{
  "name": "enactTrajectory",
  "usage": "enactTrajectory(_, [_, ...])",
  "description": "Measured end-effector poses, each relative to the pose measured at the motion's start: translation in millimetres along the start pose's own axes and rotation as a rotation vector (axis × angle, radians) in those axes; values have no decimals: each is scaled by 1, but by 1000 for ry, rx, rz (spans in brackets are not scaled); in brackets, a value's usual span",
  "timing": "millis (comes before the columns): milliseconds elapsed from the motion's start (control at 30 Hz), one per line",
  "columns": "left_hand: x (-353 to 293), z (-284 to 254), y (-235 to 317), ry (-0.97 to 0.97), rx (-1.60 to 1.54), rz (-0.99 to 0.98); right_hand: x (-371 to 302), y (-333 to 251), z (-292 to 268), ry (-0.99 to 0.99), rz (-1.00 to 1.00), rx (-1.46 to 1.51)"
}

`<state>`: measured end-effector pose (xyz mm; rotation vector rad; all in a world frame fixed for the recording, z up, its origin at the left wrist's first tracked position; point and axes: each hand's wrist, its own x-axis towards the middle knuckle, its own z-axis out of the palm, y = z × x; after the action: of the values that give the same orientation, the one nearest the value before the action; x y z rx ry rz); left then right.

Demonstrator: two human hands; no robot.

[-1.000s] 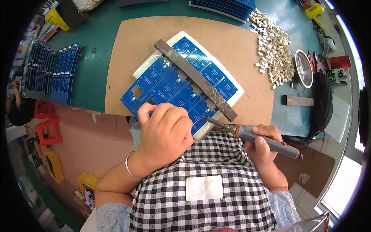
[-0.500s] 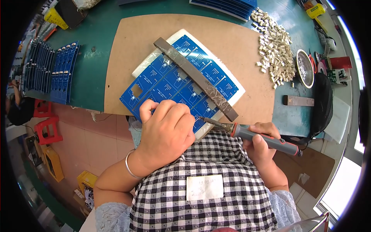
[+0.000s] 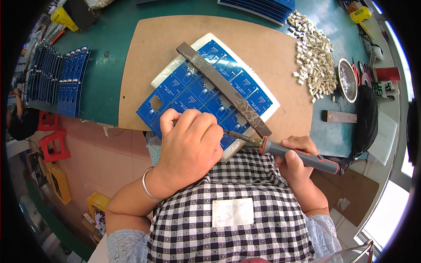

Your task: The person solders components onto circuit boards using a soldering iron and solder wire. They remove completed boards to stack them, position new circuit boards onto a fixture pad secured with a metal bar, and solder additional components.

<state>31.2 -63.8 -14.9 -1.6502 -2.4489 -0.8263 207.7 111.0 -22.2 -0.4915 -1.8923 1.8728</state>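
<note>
Over board (image 3: pixel 202 100), curled left hand (image 3: pixel 190 142)

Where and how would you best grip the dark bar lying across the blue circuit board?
Probably pinch the dark bar across its middle, from above: it is long, narrow and uncovered. Coming from the far side seems safer, since the soldering iron lies close to its near end.
</note>
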Motion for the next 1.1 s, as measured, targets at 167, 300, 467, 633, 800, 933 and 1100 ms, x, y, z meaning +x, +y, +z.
enactTrajectory(167, [3,2,-2,13,3,0,1,-1,1,-3,3,-36])
enactTrajectory(300, [1,-8,-6,55,23,-12,3,-5,-3,6,-4,-96])
enactTrajectory(467, [-5,-19,-17,98,61,-28,6,-16,-10,-24,-15,-71])
enactTrajectory(633, [-12,-17,-18,114,-103,-165,14,-18,-5,-12,61,237])
enactTrajectory(800, [-15,-15,-17,57,-35,-69,14,-21,-6,-83,154,426])
enactTrajectory(933, [-16,-13,-15,63,-7,-51,10,-15,-5,-66,16,58])
enactTrajectory(1100, [-17,-11,-16,79,-36,-48,6,-9,2,-89,28,-4])
